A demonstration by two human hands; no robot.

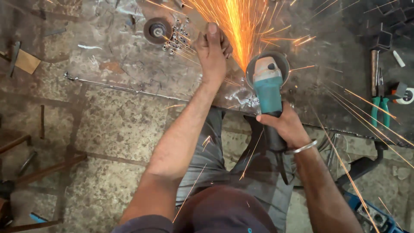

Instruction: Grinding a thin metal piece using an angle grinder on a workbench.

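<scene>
Here the right hand is clenched around the black rear handle of a teal angle grinder, with a metal bangle at the wrist. The grinder's guard and disc sit at the near part of a dark steel work plate, and a dense fan of orange sparks rises from the contact point toward the top of the view — scattered streaks also run down to the right.

The left hand lies just left of the grinder head, fingers curled over a small workpiece on the plate; the piece itself is hidden under the hand, so its shape cannot be told.

On the plate, left of that hand, rest a spare grinding disc and, just beside it, a cluster of small metal nuts. Well apart on the right edge lie green-handled pliers, a hammer and a tape roll. A thin steel rod runs along the plate's near-left edge — below it is stone floor.
</scene>
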